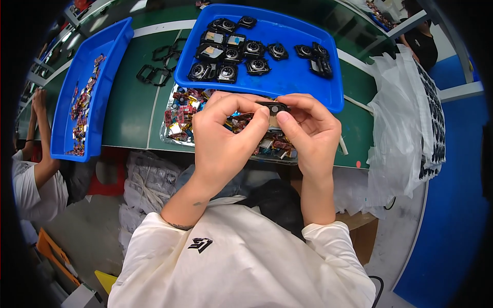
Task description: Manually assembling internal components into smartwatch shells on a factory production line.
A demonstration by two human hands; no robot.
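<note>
We see both hands raised together over the near edge of the green table (131, 118), fingertips meeting around one small black part (272, 107). The right hand (311, 134) pinches that part between thumb and forefinger, clamped on its right end. The left hand (224, 137) has its fingers curled in toward the same part; its forefinger and thumb close on the left end, where a small brown piece (245, 117) shows between the fingers. We cannot tell whether that piece is joined to the black part.

Directly beneath the hands lies a clear tray (172, 137) heaped with small red, blue and yellow components. Just beyond it sits a blue tray (287, 82) holding black round-faced modules (241, 51), grouped toward its far left, with a few apart at the right. Left of that tray, some black frames (160, 64) lie loose on the table. Farther left, a second blue tray (100, 90) holds a strip of mixed coloured bits.

To the right, a stack of clear plastic bags (405, 118) hangs over the table edge. At the far left, another person's arm (43, 133) reaches toward the table.
</note>
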